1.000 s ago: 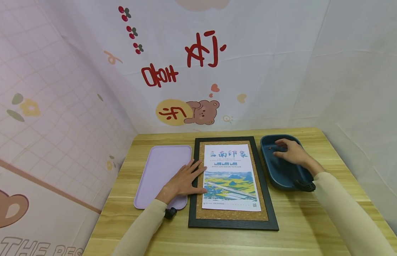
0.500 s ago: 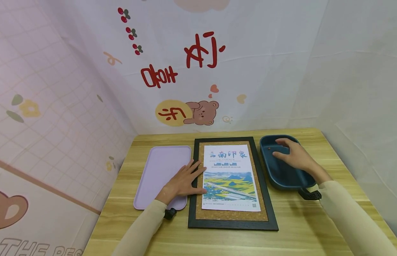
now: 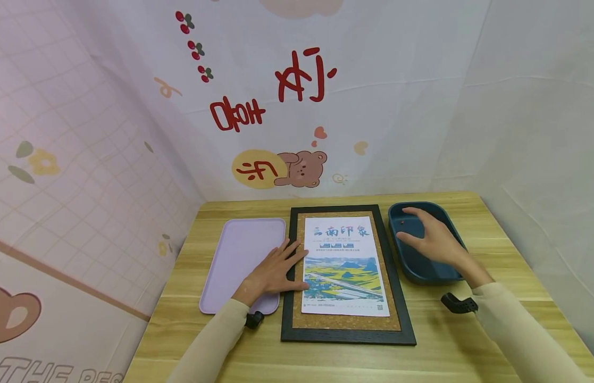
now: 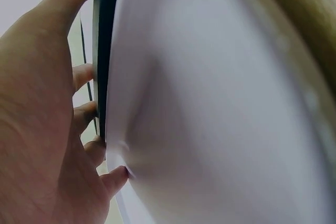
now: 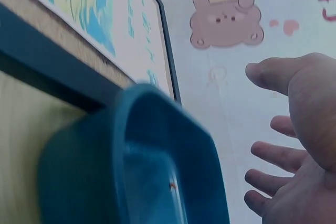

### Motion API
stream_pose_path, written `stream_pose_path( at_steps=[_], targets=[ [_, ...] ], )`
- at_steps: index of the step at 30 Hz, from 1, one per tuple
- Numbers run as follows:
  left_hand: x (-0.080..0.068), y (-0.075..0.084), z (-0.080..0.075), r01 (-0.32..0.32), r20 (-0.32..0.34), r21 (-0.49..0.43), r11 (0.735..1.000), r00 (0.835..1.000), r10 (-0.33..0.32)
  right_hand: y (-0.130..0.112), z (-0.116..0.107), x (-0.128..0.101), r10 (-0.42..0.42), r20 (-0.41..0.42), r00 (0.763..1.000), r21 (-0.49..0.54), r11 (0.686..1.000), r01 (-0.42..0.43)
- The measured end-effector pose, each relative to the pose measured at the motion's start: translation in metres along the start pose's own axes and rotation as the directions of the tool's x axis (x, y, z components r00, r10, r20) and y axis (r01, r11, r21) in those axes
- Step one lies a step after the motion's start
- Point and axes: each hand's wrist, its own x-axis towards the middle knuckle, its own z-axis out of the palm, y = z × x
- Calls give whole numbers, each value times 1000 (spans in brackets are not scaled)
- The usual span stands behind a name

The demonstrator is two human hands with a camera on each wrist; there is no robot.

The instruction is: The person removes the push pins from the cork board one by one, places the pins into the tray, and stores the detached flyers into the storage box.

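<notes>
A printed landscape poster (image 3: 344, 276) lies on a black-framed cork board (image 3: 346, 322) in the middle of the table. My left hand (image 3: 272, 270) rests on the board's left frame with fingers spread, and their tips reach the poster's left edge. Over the blue bin (image 3: 423, 271) at the right, my right hand (image 3: 440, 244) hovers with thumb and fingers apart, holding nothing. One small reddish piece (image 5: 172, 185) lies on the bin's floor; it is too small to tell its kind. In the right wrist view, the right palm (image 5: 315, 129) stands beside the bin's opening.
Left of the board, partly under the left hand and forearm, a flat lilac tray (image 3: 239, 255) sits on the wooden table (image 3: 354, 364). A printed cloth wall (image 3: 397, 133) closes off the back and both sides. Each wrist wears a small black camera.
My right hand shifts slightly left over the bin, and its thumb and fingers spread wider. The left hand, board and poster stay put.
</notes>
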Motion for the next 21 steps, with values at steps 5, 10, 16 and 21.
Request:
stream_pose_path(
  at_steps=[5,10,16,21],
  targets=[
    [-1,2,-2,3,3,-4,1000,1000,-3,-15,7,-3,-23,-20,1000,8,1000,23],
    [-1,1,-1,6,4,-5,1000,1000,-6,-28,15,-5,-28,-23,999,20,999,28],
    [-1,1,-2,9,10,-6,1000,1000,-9,-39,29,-8,-63,-28,998,35,997,64],
    [0,2,-4,18,23,-13,1000,1000,-18,-47,42,-11,-87,-40,995,48,995,89]
  ],
)
